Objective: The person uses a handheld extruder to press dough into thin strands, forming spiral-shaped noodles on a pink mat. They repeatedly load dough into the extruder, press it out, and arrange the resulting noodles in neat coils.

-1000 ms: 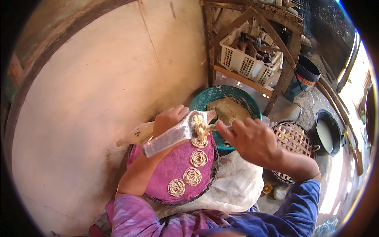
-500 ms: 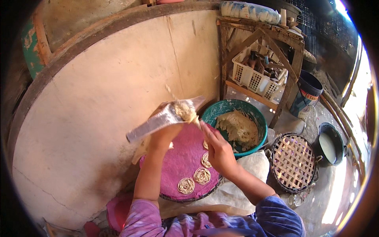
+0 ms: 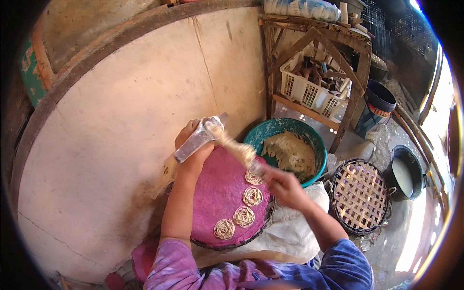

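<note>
The left hand's (image 3: 202, 152) fingers clamp a grey metal press (image 3: 195, 142) near the frame's centre, tips hidden; the right hand's (image 3: 286, 186) close on a blurred utensil (image 3: 258, 167) bearing pale dough (image 3: 241, 152). Filling probably goes best with the press steady and the dough packed without gaps. Four noodle rosettes (image 3: 243, 216) lie on a pink-covered round tray (image 3: 211, 193) at lower centre, beside a green basin (image 3: 320, 145); a stained pale wall (image 3: 121, 130) fills the left.

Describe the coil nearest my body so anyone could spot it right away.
From the large pale wall, look down and right to the round pink tray. Four stringy coils show, curving from its near edge up the right side. The target coil is the lowest and farthest left.
</note>
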